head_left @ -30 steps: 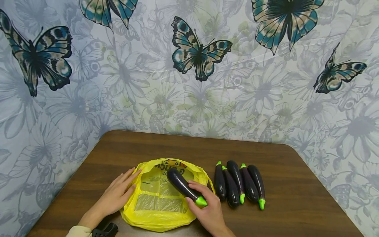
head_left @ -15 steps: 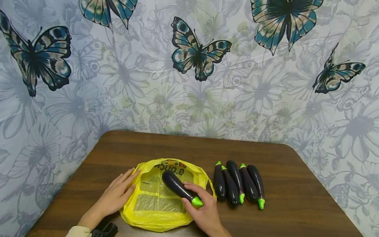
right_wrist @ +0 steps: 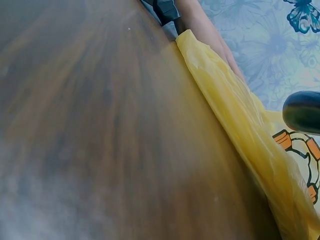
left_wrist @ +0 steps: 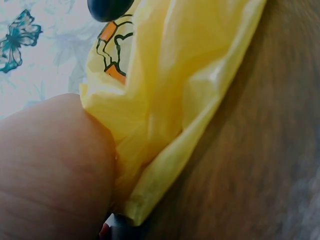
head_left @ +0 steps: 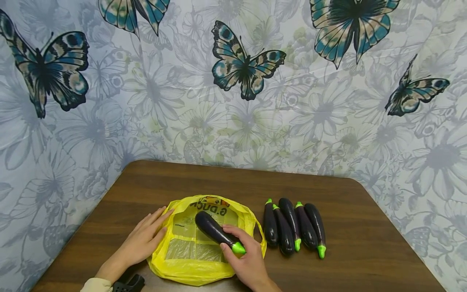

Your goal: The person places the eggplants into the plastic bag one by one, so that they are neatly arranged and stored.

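A yellow plastic bag [head_left: 195, 272] with dark printing inside stands mouth-up on the table, its rim spread wide. Over its opening, my right hand [head_left: 248, 259] holds a glossy dark eggplant [head_left: 211, 227], thumb and fingers around the end near the bright green cap. The eggplant tilts, its round end pointing up and left. My left hand [head_left: 142, 240] lies along the bag's left side, fingers extended to the rim. In the left wrist view, the bag's wall [left_wrist: 170, 100] runs right beside the hand. The right wrist view catches only the eggplant's round tip [right_wrist: 302, 112].
Several more eggplants [head_left: 292, 227] with green caps lie in a row on the brown wooden table [head_left: 365, 243], right of the bag. A black strap [head_left: 129, 284] sits at the left wrist. Behind the table hangs a butterfly-patterned backdrop [head_left: 233, 134].
My right hand has moved slightly left and a little lower with the eggplant, further over the bag's opening. The left hand, the bag and the row of eggplants keep their places.
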Demonstrator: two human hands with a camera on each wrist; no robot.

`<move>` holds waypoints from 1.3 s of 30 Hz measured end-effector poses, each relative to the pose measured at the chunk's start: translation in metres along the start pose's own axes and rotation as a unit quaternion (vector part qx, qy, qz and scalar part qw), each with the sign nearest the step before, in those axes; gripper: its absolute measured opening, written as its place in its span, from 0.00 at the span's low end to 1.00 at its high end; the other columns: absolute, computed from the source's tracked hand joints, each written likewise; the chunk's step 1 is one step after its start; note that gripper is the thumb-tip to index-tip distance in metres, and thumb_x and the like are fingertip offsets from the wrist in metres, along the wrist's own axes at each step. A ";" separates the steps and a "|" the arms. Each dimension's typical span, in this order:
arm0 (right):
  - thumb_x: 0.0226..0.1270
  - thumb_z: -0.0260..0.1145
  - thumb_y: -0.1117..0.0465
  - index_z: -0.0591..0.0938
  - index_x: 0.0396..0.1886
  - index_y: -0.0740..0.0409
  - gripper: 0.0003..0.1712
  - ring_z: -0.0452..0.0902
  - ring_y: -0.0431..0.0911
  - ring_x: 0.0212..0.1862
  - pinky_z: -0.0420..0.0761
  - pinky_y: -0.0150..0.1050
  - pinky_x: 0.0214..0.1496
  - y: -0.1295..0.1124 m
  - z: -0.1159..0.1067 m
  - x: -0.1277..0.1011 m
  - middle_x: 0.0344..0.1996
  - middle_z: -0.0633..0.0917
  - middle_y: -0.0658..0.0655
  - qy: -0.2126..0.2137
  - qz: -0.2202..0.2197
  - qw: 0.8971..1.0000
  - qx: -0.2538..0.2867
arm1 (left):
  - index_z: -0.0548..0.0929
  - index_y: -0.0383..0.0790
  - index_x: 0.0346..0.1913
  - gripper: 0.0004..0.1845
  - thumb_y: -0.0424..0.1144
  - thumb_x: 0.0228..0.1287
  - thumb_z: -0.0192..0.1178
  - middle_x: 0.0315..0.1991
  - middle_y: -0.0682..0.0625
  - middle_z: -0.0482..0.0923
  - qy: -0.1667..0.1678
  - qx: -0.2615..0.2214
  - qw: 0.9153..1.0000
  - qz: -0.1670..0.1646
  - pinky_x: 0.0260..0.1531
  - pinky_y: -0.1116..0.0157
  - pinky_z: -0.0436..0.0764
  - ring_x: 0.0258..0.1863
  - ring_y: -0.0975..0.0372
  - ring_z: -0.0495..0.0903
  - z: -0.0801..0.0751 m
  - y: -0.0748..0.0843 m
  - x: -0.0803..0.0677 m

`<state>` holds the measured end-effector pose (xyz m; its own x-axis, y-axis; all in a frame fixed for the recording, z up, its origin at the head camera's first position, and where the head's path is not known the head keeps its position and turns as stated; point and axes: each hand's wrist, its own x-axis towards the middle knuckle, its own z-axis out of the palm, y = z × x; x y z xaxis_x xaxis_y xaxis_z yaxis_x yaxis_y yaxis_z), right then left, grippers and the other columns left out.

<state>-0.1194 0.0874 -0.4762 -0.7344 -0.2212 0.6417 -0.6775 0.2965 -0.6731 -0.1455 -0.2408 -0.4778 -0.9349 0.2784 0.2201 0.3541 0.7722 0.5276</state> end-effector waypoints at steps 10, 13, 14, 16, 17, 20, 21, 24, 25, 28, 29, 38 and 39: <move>0.69 0.73 0.61 0.83 0.59 0.47 0.20 0.86 0.47 0.56 0.85 0.35 0.57 -0.003 0.004 0.002 0.56 0.88 0.52 -0.004 0.006 1.000 -0.014 | 0.65 0.48 0.80 0.28 0.42 0.81 0.52 0.79 0.37 0.59 -0.001 0.000 1.000 -0.001 0.73 0.34 0.56 0.76 0.38 0.61 -0.001 0.001 0.000; 0.68 0.74 0.61 0.83 0.59 0.46 0.21 0.86 0.47 0.57 0.85 0.36 0.58 -0.004 0.006 0.002 0.56 0.88 0.53 -0.004 0.009 1.000 -0.018 | 0.65 0.47 0.80 0.28 0.42 0.81 0.52 0.79 0.36 0.59 -0.002 -0.001 1.000 -0.001 0.72 0.34 0.56 0.76 0.38 0.61 -0.002 0.001 0.000; 0.68 0.74 0.61 0.83 0.59 0.46 0.21 0.86 0.47 0.57 0.85 0.36 0.58 -0.005 0.007 0.002 0.56 0.88 0.52 -0.005 0.013 1.000 -0.018 | 0.66 0.47 0.80 0.28 0.42 0.81 0.53 0.79 0.36 0.59 -0.002 -0.001 1.000 -0.001 0.72 0.34 0.56 0.76 0.38 0.61 -0.002 0.001 0.000; 0.69 0.74 0.61 0.83 0.59 0.44 0.21 0.86 0.46 0.57 0.85 0.37 0.57 -0.006 0.008 0.002 0.56 0.88 0.50 -0.006 0.022 1.000 -0.017 | 0.66 0.47 0.80 0.28 0.42 0.81 0.53 0.79 0.36 0.59 -0.001 0.000 1.000 0.000 0.72 0.34 0.56 0.76 0.38 0.61 -0.002 0.002 0.000; 0.69 0.74 0.61 0.83 0.59 0.43 0.21 0.86 0.46 0.57 0.85 0.37 0.57 -0.007 0.008 0.003 0.57 0.88 0.49 -0.007 0.027 1.000 -0.014 | 0.66 0.47 0.80 0.28 0.42 0.81 0.53 0.79 0.36 0.59 0.000 -0.001 1.000 0.001 0.72 0.34 0.56 0.76 0.38 0.61 -0.002 0.002 0.000; 0.69 0.74 0.60 0.83 0.59 0.41 0.21 0.86 0.46 0.57 0.86 0.38 0.57 -0.009 0.010 0.003 0.57 0.87 0.47 -0.008 0.037 0.999 -0.010 | 0.66 0.47 0.80 0.28 0.42 0.81 0.53 0.79 0.36 0.59 0.000 -0.004 1.000 0.001 0.72 0.34 0.56 0.76 0.39 0.61 -0.002 0.002 0.000; 0.69 0.73 0.60 0.83 0.59 0.41 0.21 0.86 0.46 0.57 0.86 0.38 0.58 -0.009 0.011 0.003 0.57 0.87 0.47 -0.009 0.037 0.999 -0.009 | 0.66 0.47 0.80 0.28 0.42 0.81 0.53 0.79 0.37 0.59 0.000 -0.004 1.000 0.001 0.72 0.34 0.56 0.77 0.39 0.61 -0.001 0.002 0.000; 0.70 0.73 0.59 0.83 0.59 0.40 0.20 0.85 0.46 0.57 0.85 0.39 0.59 -0.010 0.013 0.002 0.57 0.87 0.48 -0.016 0.051 0.999 -0.003 | 0.66 0.48 0.80 0.28 0.42 0.81 0.53 0.79 0.37 0.59 0.001 -0.004 1.000 0.000 0.73 0.34 0.56 0.77 0.40 0.60 -0.001 0.002 -0.001; 0.70 0.73 0.59 0.83 0.59 0.39 0.20 0.85 0.46 0.58 0.85 0.39 0.59 -0.010 0.013 0.002 0.57 0.87 0.47 -0.020 0.061 0.998 -0.001 | 0.66 0.48 0.80 0.28 0.42 0.81 0.53 0.79 0.37 0.59 0.001 -0.004 1.000 0.001 0.73 0.34 0.56 0.77 0.40 0.61 -0.001 0.002 -0.001; 0.70 0.73 0.56 0.83 0.59 0.37 0.20 0.85 0.45 0.58 0.85 0.39 0.60 -0.011 0.014 0.002 0.58 0.87 0.45 -0.028 0.086 0.996 -0.002 | 0.66 0.47 0.79 0.28 0.42 0.81 0.53 0.79 0.37 0.60 0.007 0.004 1.000 0.006 0.72 0.35 0.57 0.76 0.39 0.61 -0.001 0.001 0.000; 0.70 0.73 0.55 0.83 0.59 0.36 0.19 0.84 0.44 0.58 0.85 0.39 0.60 -0.011 0.014 0.002 0.58 0.86 0.44 -0.030 0.092 0.995 -0.003 | 0.66 0.47 0.79 0.28 0.42 0.81 0.53 0.79 0.37 0.60 0.009 0.006 1.000 0.007 0.72 0.35 0.58 0.76 0.40 0.61 -0.001 0.001 0.000; 0.72 0.71 0.52 0.82 0.59 0.38 0.17 0.84 0.44 0.58 0.85 0.40 0.59 -0.011 0.018 0.003 0.58 0.86 0.43 -0.045 0.103 0.994 -0.009 | 0.67 0.46 0.79 0.28 0.40 0.80 0.54 0.78 0.36 0.61 0.014 0.014 1.000 0.011 0.72 0.36 0.58 0.76 0.41 0.62 0.000 -0.001 0.000; 0.73 0.71 0.52 0.82 0.59 0.38 0.17 0.84 0.44 0.58 0.85 0.40 0.59 -0.010 0.018 0.003 0.58 0.86 0.44 -0.046 0.102 0.994 -0.008 | 0.67 0.46 0.79 0.28 0.40 0.80 0.54 0.78 0.36 0.61 0.014 0.015 1.000 0.012 0.72 0.36 0.58 0.76 0.41 0.62 0.000 -0.001 0.000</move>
<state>-0.1152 0.0665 -0.4742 -0.8580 -0.2378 0.4552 -0.5131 0.3593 -0.7795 -0.1462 -0.2414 -0.4783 -0.9253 0.2808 0.2549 0.3745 0.7825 0.4974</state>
